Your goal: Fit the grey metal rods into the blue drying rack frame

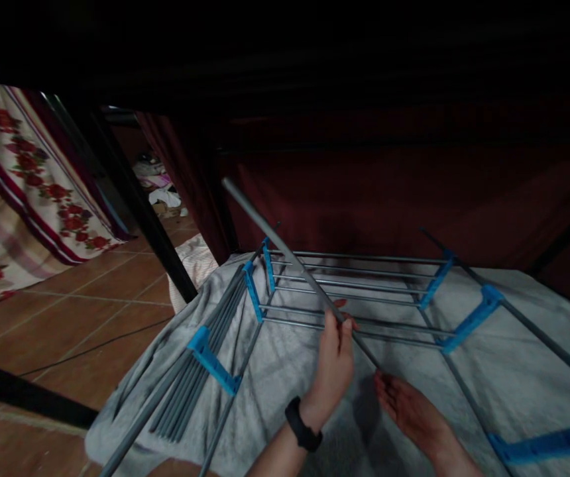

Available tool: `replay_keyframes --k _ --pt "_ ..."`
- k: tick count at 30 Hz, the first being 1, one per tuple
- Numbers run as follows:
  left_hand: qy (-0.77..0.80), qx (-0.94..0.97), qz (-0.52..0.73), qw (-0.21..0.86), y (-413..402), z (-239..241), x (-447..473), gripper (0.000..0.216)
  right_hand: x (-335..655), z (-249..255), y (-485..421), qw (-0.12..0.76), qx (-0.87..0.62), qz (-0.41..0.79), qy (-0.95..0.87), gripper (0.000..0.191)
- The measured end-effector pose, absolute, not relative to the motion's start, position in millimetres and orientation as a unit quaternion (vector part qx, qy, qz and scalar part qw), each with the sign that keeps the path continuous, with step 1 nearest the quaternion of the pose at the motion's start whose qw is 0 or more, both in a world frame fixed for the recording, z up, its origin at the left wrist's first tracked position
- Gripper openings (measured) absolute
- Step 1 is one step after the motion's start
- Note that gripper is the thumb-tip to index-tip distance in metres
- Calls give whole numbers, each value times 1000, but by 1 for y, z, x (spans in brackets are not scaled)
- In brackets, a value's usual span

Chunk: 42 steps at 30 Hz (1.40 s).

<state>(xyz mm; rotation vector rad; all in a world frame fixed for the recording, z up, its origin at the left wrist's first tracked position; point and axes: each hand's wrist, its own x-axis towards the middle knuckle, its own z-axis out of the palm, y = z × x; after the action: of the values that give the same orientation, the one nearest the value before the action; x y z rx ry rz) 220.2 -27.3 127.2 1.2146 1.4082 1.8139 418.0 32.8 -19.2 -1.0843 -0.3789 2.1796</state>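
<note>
A thin grey tube slants up and to the left across the view, and my left hand is closed round it near its lower part. Close to the tube's lower end is my right hand, its fingers stretched out; whether the fingertips touch the tube I cannot tell. Behind and around my hands lies a rack frame of grey tubes joined by blue plastic brackets. One blue bracket sits on the left side and another blue bracket on the right.
Several loose grey tubes lie bundled at the left on a grey blanket. Dark bed posts and a low dark structure overhead surround the space. Tiled floor, a cable and a flowered cloth are at the left.
</note>
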Motion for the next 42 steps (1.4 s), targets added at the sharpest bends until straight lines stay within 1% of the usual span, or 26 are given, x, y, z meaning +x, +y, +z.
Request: replay_keyframes --k 2,5,7,9,12,15,20,21,24,31,33,38,42 --pt "526 492 652 237 -30 149 206 49 417 -12 32 342 -419 823 -172 21" --pt "522 557 619 186 -33 178 189 49 425 -1 42 396 -431 787 -195 23" --pt "511 595 601 154 -33 188 183 46 433 6 52 399 -439 779 -204 25" --pt "509 633 569 133 -32 188 182 45 439 12 59 406 -437 774 -210 29" --pt "541 672 493 116 -31 171 181 45 445 20 65 451 -430 753 -211 34" --pt "595 677 421 101 -32 141 176 47 447 26 68 484 -445 721 -217 39" --pt "658 684 303 80 -43 90 159 68 453 35 73 526 -442 683 -249 60" --pt "668 687 277 75 -46 82 155 72 454 36 74 536 -438 678 -247 59" --pt "684 695 214 57 -53 63 148 81 457 36 78 561 -418 674 -237 49" --pt "682 715 153 26 -54 37 145 81 466 7 93 567 -438 663 -219 35" --pt "684 715 140 22 -53 34 141 79 471 -5 96 567 -446 662 -201 30" --pt "730 673 119 29 -58 36 119 59 491 -27 101 560 -463 669 -156 21" --pt "778 609 154 25 -75 36 94 56 506 -39 106 555 -491 660 -125 15"
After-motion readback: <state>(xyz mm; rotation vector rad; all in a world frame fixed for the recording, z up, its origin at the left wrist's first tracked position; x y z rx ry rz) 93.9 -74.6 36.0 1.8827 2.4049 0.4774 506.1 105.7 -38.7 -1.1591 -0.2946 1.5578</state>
